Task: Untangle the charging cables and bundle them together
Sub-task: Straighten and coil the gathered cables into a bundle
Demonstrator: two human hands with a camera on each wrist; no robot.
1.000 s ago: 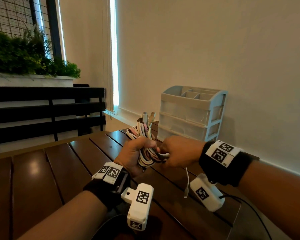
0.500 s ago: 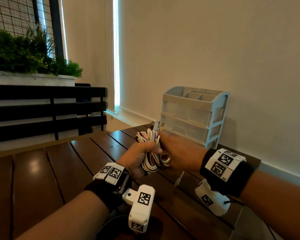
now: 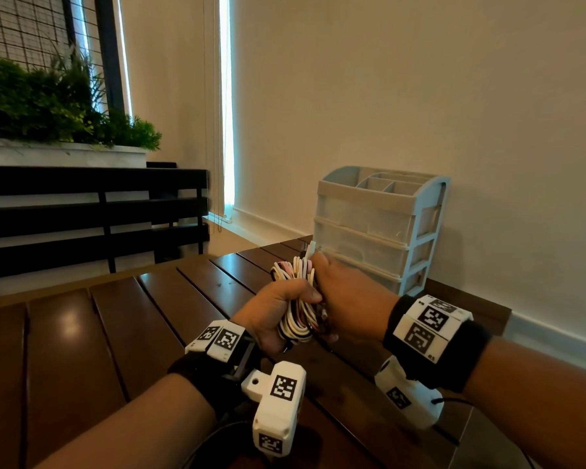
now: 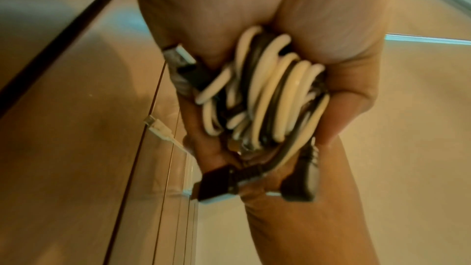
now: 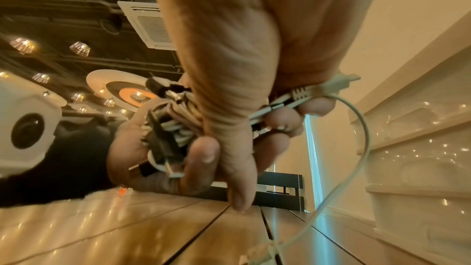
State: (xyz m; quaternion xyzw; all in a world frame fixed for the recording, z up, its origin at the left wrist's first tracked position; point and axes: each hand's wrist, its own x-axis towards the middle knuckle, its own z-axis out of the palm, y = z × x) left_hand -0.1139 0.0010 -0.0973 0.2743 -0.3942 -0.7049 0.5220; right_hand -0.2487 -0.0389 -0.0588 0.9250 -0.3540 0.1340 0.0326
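A coiled bundle of white, pink and dark charging cables (image 3: 296, 301) is held upright above the wooden table (image 3: 122, 333). My left hand (image 3: 278, 308) grips its middle, fingers wrapped round the loops (image 4: 275, 92). Pressed against the bundle's right side, my right hand (image 3: 347, 292) has its fingers curled over the top strands beside the upward-pointing plugs (image 3: 310, 247). In the right wrist view a loose white cable (image 5: 359, 148) loops down from those fingers toward the table. A black USB plug (image 4: 219, 184) sticks out at the bundle's lower end.
A pale blue drawer organizer (image 3: 379, 228) stands on the table right behind the hands, against the wall. A dark slatted bench (image 3: 92, 214) and a planter (image 3: 58, 103) lie to the left beyond the table edge. A small white connector (image 4: 159, 126) hangs beside the hands.
My right hand slid up from the bundle's middle to its top, carrying the loose cable. The dangling end seen below the hands earlier no longer shows in the head view.
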